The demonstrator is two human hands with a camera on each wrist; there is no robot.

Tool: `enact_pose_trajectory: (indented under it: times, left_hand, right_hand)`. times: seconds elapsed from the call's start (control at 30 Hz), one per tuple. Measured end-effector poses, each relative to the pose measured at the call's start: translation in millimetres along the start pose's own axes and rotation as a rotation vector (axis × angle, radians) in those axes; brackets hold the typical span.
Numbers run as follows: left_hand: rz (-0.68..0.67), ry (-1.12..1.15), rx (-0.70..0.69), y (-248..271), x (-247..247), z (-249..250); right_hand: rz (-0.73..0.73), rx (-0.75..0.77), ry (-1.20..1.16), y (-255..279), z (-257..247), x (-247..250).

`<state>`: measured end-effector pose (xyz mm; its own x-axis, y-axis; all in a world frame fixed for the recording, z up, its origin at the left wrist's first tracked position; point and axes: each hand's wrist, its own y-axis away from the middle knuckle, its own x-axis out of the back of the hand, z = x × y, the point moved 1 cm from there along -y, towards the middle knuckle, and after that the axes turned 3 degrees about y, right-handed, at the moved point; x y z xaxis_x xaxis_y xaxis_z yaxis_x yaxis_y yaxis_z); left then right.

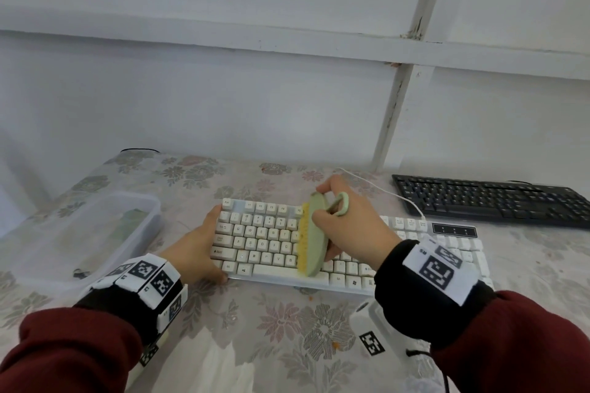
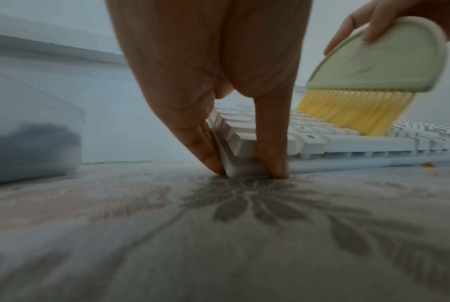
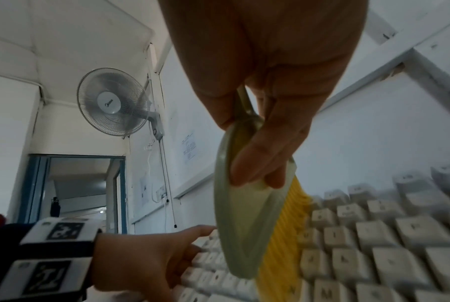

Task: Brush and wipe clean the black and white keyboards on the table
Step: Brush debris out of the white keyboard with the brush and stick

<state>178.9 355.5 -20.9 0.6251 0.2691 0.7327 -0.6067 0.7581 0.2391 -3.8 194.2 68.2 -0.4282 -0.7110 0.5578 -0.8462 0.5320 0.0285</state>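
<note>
The white keyboard (image 1: 261,239) lies on the floral tablecloth in front of me. My left hand (image 1: 207,246) grips its left end, thumb on the front edge and fingers along the side; the left wrist view shows two fingertips (image 2: 272,163) pinching the near corner (image 2: 242,165). My right hand (image 1: 332,220) holds a pale green brush (image 1: 314,239) with yellow bristles (image 2: 355,114) set on the middle keys. The brush (image 3: 244,224) stands on edge across the key rows (image 3: 386,245). The black keyboard (image 1: 488,201) lies at the far right, untouched.
A translucent plastic box (image 1: 95,233) with dark contents stands left of the white keyboard. The keyboard's white cable (image 1: 383,188) runs back toward the wall. Small orange crumbs (image 1: 309,298) lie on the cloth (image 1: 287,329) by the front edge. The wall is close behind.
</note>
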Motion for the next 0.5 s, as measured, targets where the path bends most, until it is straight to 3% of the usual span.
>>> enact_pose_trajectory:
  times: [0.3, 0.5]
  left_hand:
    - [-0.004, 0.007, -0.005, -1, 0, -1]
    - [-0.005, 0.024, -0.003, 0, 0, 0]
  right_hand:
    - [-0.219, -0.048, 0.05, 31, 10, -1]
    - [0.026, 0.026, -0.118, 1, -11, 15]
